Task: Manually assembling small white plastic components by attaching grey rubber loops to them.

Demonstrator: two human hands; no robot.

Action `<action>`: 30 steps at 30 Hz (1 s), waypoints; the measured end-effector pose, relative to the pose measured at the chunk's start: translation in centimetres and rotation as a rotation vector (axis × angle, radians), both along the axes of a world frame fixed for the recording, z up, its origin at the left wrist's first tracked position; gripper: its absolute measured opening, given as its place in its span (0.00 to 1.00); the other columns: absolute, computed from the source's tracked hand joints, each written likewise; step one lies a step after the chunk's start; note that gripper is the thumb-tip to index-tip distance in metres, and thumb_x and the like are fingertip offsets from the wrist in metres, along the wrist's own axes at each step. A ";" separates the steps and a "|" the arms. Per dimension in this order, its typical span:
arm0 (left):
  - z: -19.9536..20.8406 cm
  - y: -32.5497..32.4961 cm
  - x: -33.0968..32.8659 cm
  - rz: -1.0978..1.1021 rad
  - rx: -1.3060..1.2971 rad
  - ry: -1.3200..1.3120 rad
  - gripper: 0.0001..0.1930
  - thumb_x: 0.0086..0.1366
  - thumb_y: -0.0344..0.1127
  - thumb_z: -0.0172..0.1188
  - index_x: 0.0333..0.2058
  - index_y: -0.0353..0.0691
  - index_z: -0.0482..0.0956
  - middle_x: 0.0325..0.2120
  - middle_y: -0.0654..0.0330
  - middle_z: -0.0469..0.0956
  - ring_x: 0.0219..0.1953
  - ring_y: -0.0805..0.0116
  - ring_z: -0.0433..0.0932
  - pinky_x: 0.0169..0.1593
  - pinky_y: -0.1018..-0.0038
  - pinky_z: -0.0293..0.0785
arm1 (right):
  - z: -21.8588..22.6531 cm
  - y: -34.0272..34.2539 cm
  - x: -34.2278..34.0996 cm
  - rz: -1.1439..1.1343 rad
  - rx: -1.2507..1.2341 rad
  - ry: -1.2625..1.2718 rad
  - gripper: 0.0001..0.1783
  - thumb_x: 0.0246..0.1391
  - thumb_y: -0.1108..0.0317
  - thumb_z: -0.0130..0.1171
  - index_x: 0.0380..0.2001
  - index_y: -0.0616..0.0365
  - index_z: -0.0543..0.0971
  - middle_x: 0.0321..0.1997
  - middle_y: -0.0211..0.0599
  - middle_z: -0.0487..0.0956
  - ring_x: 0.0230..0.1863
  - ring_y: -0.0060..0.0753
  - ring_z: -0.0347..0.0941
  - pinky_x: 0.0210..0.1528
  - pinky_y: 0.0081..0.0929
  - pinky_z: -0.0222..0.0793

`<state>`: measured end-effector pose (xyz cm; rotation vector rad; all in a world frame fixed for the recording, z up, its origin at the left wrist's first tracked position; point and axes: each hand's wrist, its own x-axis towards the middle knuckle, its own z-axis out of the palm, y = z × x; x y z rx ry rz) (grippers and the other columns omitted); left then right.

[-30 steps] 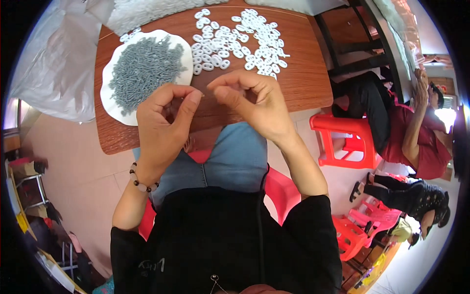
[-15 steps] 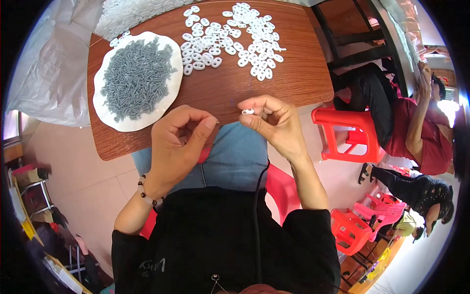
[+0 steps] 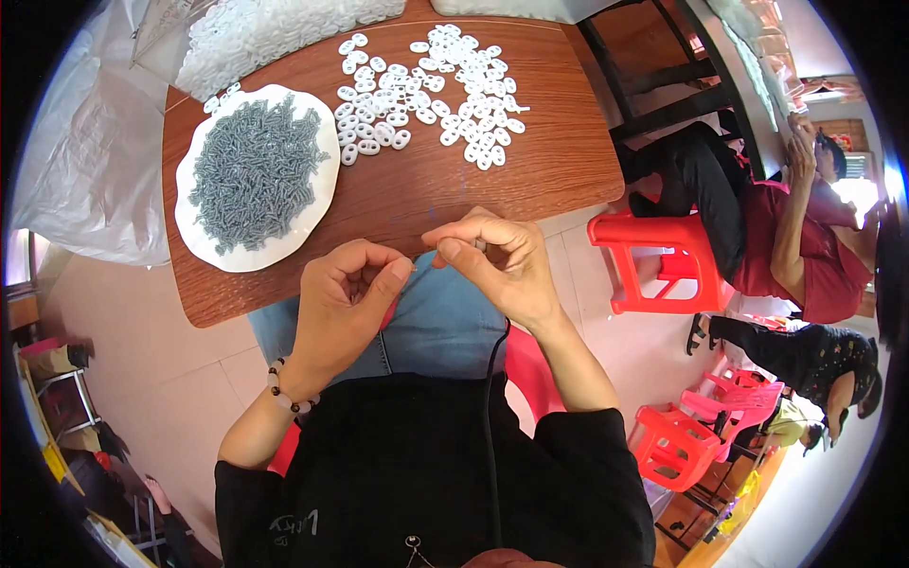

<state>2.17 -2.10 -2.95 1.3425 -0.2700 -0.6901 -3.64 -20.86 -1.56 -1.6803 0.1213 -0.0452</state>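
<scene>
Above tiled floor point(image 3: 194, 364), wood-grained table point(image 3: 540, 175) bore two-holed ovals point(image 3: 366, 147), scalloped plate point(image 3: 324, 180) of grey rods point(image 3: 254, 175). Your left hand point(image 3: 343, 295): fingertips together; right hand point(image 3: 511, 275): closure unclear.

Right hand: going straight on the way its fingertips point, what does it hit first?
Likely the left hand, just across a narrow gap from the right hand; with depth unclear, the line might pass slightly above or below it.

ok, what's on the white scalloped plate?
A heap of small, slender grey pieces. The white scalloped plate's pale rim shows around it. Its middle and the heap's lower layers are covered, so can't tell if anything else is under there.
</scene>
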 end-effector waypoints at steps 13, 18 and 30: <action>1.3 0.4 0.4 0.013 0.078 -0.024 0.08 0.66 0.31 0.56 0.33 0.30 0.76 0.21 0.62 0.76 0.23 0.79 0.73 0.28 0.83 0.69 | -0.5 -0.1 0.1 -0.068 0.187 0.116 0.06 0.54 0.73 0.61 0.33 0.65 0.80 0.31 0.37 0.82 0.35 0.26 0.79 0.40 0.21 0.74; 0.5 0.2 0.4 0.036 0.034 -0.035 0.08 0.66 0.32 0.56 0.33 0.31 0.76 0.21 0.65 0.75 0.22 0.82 0.70 0.26 0.84 0.65 | 0.2 0.2 0.1 -0.055 0.238 0.202 0.06 0.57 0.71 0.59 0.34 0.64 0.80 0.34 0.34 0.81 0.35 0.20 0.77 0.39 0.17 0.72; 0.6 0.5 0.3 0.068 0.007 0.037 0.09 0.64 0.34 0.60 0.33 0.32 0.79 0.20 0.71 0.74 0.22 0.90 0.66 0.24 0.89 0.59 | 1.1 1.2 -0.1 -0.046 0.158 0.146 0.08 0.55 0.74 0.60 0.38 0.64 0.81 0.35 0.32 0.82 0.37 0.16 0.74 0.40 0.15 0.70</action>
